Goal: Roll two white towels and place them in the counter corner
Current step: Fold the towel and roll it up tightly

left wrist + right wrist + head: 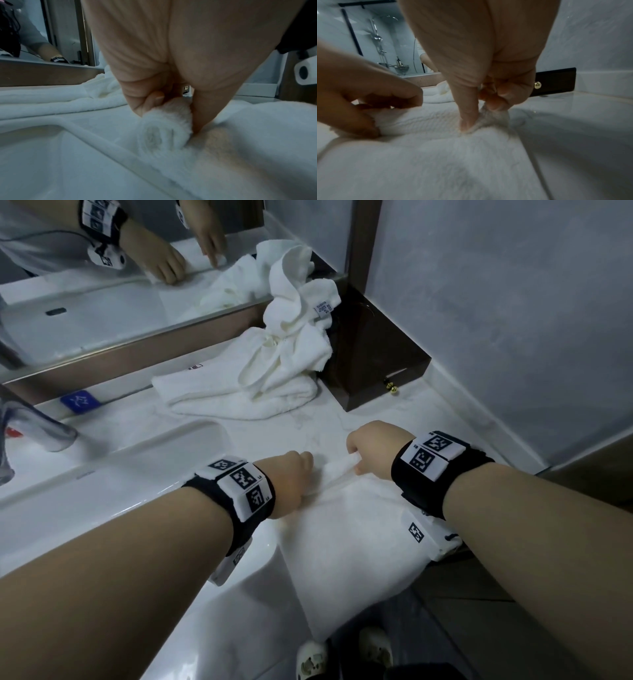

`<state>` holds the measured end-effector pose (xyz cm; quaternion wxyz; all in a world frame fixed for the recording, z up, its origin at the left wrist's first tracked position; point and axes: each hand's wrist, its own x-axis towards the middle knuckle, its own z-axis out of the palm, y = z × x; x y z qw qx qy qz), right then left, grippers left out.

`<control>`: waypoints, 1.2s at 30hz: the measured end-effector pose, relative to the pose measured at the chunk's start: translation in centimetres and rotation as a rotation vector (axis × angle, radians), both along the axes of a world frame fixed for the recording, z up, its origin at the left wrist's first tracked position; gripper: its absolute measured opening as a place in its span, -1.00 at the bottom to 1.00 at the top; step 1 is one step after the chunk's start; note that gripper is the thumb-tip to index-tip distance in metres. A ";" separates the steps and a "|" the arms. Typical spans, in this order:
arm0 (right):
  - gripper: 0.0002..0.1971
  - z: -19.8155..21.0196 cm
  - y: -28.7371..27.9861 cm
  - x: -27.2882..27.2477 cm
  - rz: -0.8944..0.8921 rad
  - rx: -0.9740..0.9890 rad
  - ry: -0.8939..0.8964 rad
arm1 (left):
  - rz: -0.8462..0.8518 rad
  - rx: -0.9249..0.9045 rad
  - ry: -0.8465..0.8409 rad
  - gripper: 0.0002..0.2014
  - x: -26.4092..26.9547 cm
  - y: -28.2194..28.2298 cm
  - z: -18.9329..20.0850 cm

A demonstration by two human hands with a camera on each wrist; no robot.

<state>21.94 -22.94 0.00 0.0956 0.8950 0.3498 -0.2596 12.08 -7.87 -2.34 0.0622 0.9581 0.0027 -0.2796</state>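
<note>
A white towel [356, 529] lies flat on the white counter [281, 426] and hangs over its front edge. Its far end is curled into a small roll [337, 469]. My left hand [294, 477] grips the roll's left end, fingers over it and thumb behind [164, 121]. My right hand [370, 450] pinches the right end of the same roll [486, 119]. A second white towel [274, 361] lies crumpled at the back of the counter, against the mirror ledge and a dark box.
A dark brown box [373, 354] with a small brass knob [392, 386] fills the counter's back right corner by the grey wall. The sink basin [113, 453] and a chrome tap [37, 426] lie to the left. A mirror [102, 268] runs along the back.
</note>
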 end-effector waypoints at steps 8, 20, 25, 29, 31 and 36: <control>-0.71 -1.0 -0.3 1.4 0.019 0.048 -0.062 | -0.041 0.098 -0.133 -0.71 0.3 0.5 -0.4; -0.75 -3.2 -1.0 1.8 0.051 0.306 -0.227 | -0.046 0.009 -0.369 -0.67 -0.1 1.9 -1.4; -0.79 -3.5 -1.7 1.1 0.005 0.383 -0.198 | -0.041 -0.046 -0.348 -0.67 -0.6 1.5 -1.2; -0.73 -3.6 -1.9 0.9 0.011 0.436 -0.171 | -0.008 -0.109 -0.310 -0.78 -0.7 1.7 -0.9; -0.73 -3.6 -2.2 0.9 0.004 0.457 -0.151 | 0.034 -0.173 -0.295 -0.80 -0.6 2.1 -0.7; -0.76 -3.6 -2.7 0.8 0.005 0.487 -0.122 | 0.208 -0.286 -0.260 -0.87 0.2 2.4 0.0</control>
